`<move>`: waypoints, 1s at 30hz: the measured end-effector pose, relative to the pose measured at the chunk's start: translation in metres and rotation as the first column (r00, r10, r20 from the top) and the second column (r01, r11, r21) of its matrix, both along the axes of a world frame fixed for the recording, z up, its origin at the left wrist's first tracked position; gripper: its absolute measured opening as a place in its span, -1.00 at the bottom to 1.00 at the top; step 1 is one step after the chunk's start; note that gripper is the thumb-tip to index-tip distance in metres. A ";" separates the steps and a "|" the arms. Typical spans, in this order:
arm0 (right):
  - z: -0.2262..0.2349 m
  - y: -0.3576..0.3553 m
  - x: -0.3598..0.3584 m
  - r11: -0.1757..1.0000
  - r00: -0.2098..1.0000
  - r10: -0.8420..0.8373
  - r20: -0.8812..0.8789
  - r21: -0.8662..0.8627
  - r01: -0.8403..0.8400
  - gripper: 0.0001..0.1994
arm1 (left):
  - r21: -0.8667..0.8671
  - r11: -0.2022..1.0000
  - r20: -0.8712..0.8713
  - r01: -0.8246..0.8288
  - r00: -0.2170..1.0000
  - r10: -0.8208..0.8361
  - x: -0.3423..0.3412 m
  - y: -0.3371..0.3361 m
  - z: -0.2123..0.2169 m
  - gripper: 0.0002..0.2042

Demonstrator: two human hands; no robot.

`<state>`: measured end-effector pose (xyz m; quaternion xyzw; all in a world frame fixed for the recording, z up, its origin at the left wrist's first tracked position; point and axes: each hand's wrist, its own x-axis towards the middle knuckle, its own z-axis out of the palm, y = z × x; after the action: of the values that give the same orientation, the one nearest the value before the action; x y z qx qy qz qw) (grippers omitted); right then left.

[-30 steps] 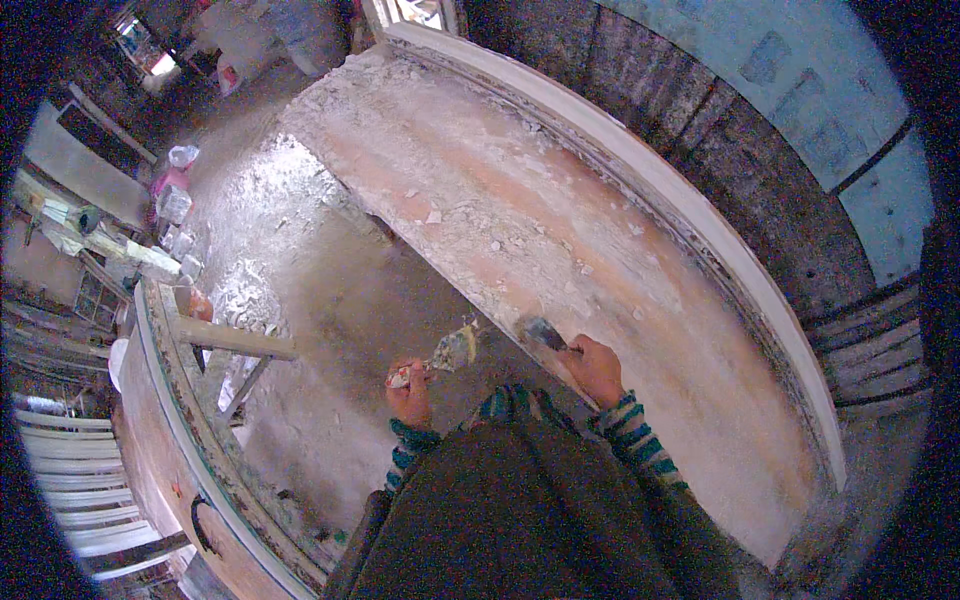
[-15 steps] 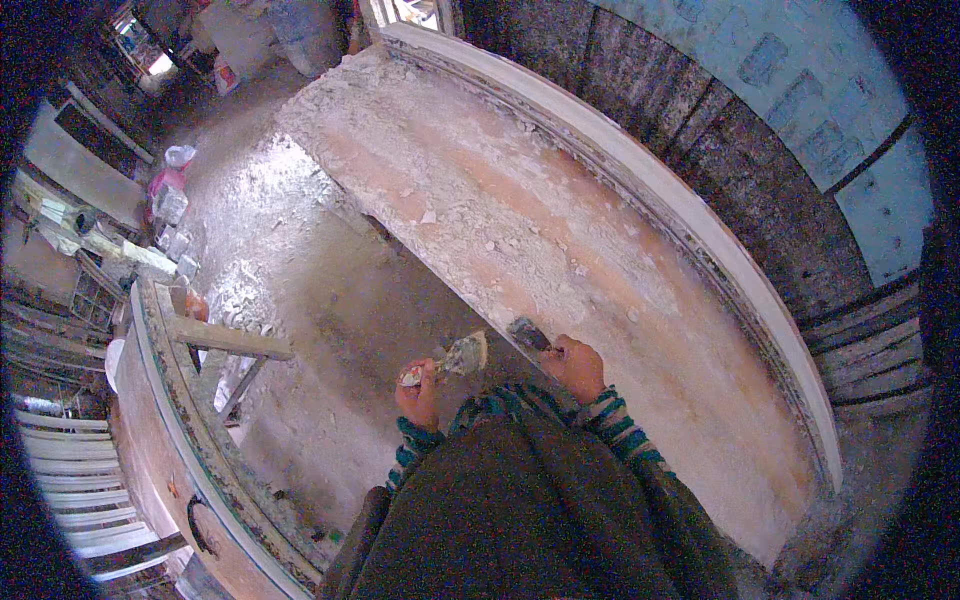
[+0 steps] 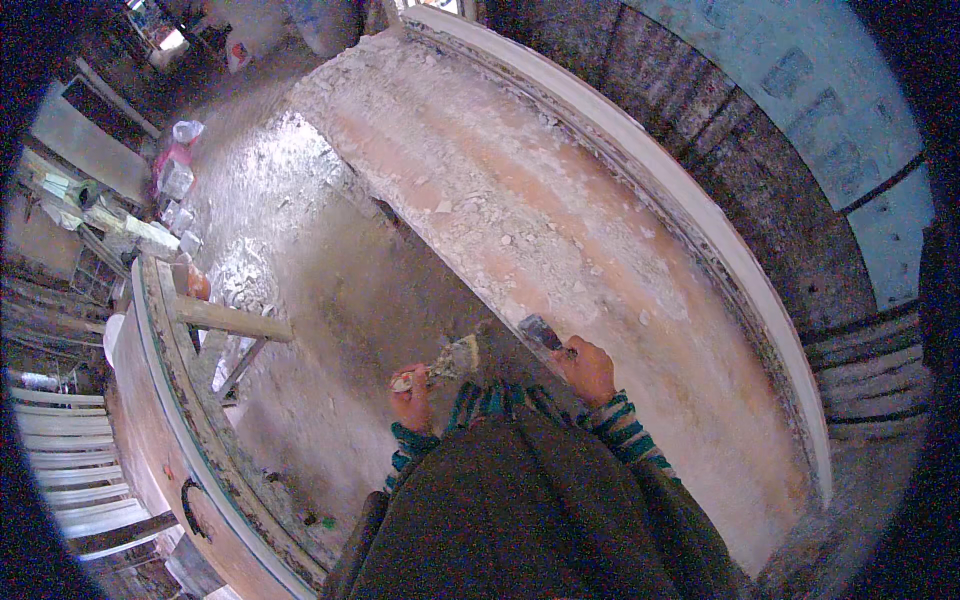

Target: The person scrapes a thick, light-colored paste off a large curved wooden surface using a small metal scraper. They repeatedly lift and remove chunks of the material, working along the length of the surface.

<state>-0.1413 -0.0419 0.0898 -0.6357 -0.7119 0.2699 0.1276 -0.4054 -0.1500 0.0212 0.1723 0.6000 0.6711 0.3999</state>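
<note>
My left hand is closed round the handle of a plaster-caked scraper, its wide pale blade pointing right over the floor. In my right hand is a dark-bladed putty knife, held at the near edge of a long worktable. That blade lies by the table's rim; whether it touches the surface I cannot tell. White crumbs and flakes of plaster cover much of the table's pinkish top, thickest toward the far end.
A raised pale rail runs along the table's far side, before a dark wall. To the left stands another long bench with a wooden crosspiece. Bags lie on the dusty floor at upper left. White slats sit at lower left.
The view has shifted slightly. My right hand and the putty knife sit a little further right and lower; my left hand keeps its hold on the scraper.
</note>
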 end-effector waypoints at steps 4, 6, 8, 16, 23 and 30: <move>-0.002 0.005 -0.004 0.998 0.997 0.056 0.059 -0.011 -0.055 -0.73 | 0.015 1.000 -0.056 -0.020 0.998 0.021 0.003 0.005 0.036 -0.84; -0.008 0.012 -0.017 0.997 0.997 0.075 0.024 0.034 -0.076 -0.72 | -0.011 1.000 -0.087 -0.018 0.996 0.017 -0.001 0.002 0.032 -0.85; -0.021 0.035 -0.058 0.993 0.993 0.063 -0.102 0.106 -0.052 -0.72 | -0.031 1.000 -0.083 -0.001 0.997 -0.002 -0.001 0.000 0.026 -0.85; 0.042 0.090 -0.029 0.997 0.998 0.032 -0.055 0.075 -0.028 -0.71 | -0.123 0.950 -0.504 0.287 0.807 -0.309 0.030 0.029 0.028 -0.86; 0.026 0.007 0.043 0.971 0.984 -0.176 0.004 -0.165 0.174 -0.73 | -0.066 0.882 -0.335 0.467 0.822 -0.460 0.042 0.108 0.023 -0.89; 0.007 -0.073 0.072 0.988 0.994 -0.106 -0.036 -0.114 0.101 -0.69 | 0.124 0.971 -0.734 0.204 0.677 -0.049 -0.050 0.177 0.042 -0.90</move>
<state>-0.0689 -0.1149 0.0969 -0.6722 -0.6587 0.3157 0.1202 -0.4552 0.0271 0.0633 0.5034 0.6267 0.5739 0.1565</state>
